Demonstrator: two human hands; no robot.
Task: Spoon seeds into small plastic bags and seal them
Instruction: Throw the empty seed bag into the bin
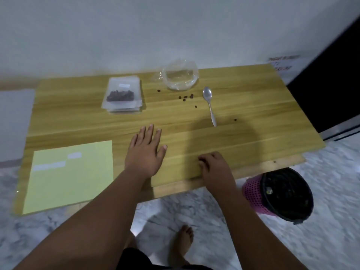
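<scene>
Head-cam view down onto a wooden table (253,117). The L hand (145,151) lies flat, palm down, on the tabletop at centre-front, fingers straight & slightly spread, gripping nothing. The R hand (213,168) rests near the front edge, just R of the L hand, fingers curled under w/ tips on the wood; can't tell if anything is pinched between them. A stack of small plastic bags (122,106) sits at back-left of the table. The top bag holds a clump of dark seeds (120,95) and has a small white label (124,85), too blurred to read. To the R of the stack, at the back edge, is a larger clear plastic bag (181,76), crumpled & open. A few loose seeds (186,97) are scattered between it and a metal spoon (209,102), which lies flat, bowl toward the wall, well apart from both hands. A yellow sheet (68,176) lies at front-left w/ white blanked-out patches, no legible text. A paper notice (282,62) is on the wall at R, writing illegible. A pink mesh bin (253,191) w/ black liner stands on the marble floor by the table's R front corner.
</scene>
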